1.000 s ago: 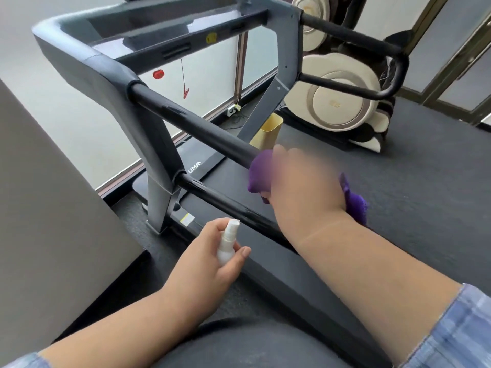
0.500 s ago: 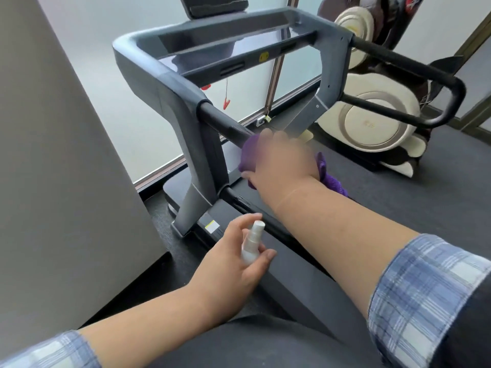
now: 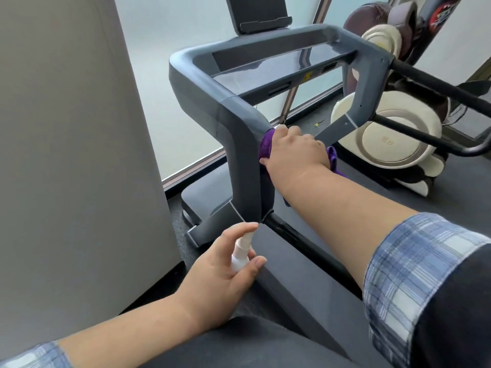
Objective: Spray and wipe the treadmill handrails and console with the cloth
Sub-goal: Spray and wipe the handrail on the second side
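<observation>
Purple cloth (image 3: 266, 144) is bunched under the right hand (image 3: 295, 150), whose fingers (image 3: 305, 135) curl round it and press it on the near handrail, right where that rail meets the grey treadmill frame (image 3: 239, 144). I think the hand wraps round so the cloth rubs all sides of the bar at once. Nearer than those fingers and lower down, the left hand (image 3: 225, 272) grips a small white spray bottle (image 3: 242, 249), with one finger resting on top, ready to squirt. The console (image 3: 281, 62) sits beyond the wiping fingers, and the far handrail (image 3: 435, 83) is off to their right, both waiting their turn, I guess
</observation>
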The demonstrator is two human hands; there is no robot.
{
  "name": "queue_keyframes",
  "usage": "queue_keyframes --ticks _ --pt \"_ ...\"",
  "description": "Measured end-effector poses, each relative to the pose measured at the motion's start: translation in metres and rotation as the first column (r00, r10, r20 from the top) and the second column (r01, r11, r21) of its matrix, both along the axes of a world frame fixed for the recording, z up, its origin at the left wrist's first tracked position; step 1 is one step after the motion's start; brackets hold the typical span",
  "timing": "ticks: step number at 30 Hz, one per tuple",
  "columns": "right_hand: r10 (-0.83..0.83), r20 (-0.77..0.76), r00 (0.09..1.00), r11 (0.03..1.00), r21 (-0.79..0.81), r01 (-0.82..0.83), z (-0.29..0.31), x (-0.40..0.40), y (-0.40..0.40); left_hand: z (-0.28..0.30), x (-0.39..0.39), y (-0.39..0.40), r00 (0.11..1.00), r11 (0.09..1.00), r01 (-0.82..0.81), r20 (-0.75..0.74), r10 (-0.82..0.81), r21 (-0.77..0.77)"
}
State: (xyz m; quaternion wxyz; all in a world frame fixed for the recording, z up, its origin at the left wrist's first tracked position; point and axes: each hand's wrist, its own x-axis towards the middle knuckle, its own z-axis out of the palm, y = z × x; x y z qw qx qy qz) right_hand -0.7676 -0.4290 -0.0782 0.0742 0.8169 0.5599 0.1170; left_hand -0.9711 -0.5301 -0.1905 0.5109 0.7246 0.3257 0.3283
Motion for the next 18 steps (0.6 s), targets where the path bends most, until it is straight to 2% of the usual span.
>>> queue_keyframes --ticks 3,8,12,18 --pt "0.003 -0.021 1.0 1.0 -0.002 -0.003 0.006 0.001 -0.005 0.002 -0.003 0.012 0.998 0.998 0.066 -0.006 -0.066 0.024" --pt "-0.025 -0.162 0.986 0.999 0.015 0.028 0.016 0.023 -0.061 0.007 0.001 0.022 0.985 0.984 0.174 -0.008 -0.173 0.049" --pt "-0.035 -0.174 0.984 0.999 0.032 0.041 0.016 0.033 -0.097 0.005 -0.004 0.033 0.98 0.978 0.201 -0.013 -0.2 0.058" --pt "-0.063 -0.156 0.986 0.997 0.035 0.07 0.015 0.017 -0.042 -0.007 -0.027 0.048 0.987 0.987 0.16 0.003 -0.16 0.037"
